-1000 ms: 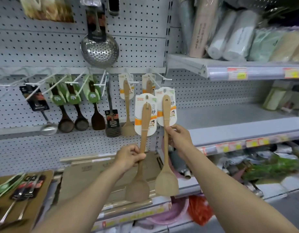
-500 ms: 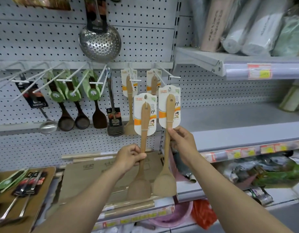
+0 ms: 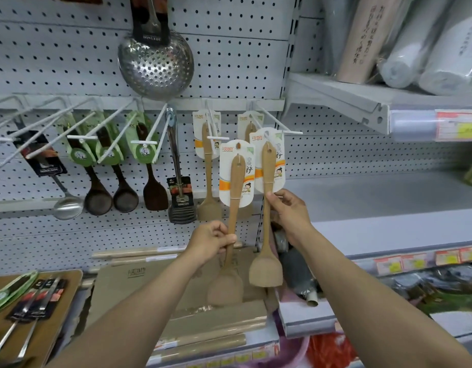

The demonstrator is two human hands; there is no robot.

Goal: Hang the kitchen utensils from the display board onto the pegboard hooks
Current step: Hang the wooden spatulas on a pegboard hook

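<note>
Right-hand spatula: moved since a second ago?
Yes. The right hand has lifted its wooden spatula up toward the peg hook; its card top now reaches the hook tip.

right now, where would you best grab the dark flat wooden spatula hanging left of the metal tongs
Grip the dark flat wooden spatula on its bare narrow handle, just below the green card sleeve, coming from the front. It hangs upright, blade down, with dark spoons close on its left and metal tongs on its right, so side approaches look cramped.
</note>
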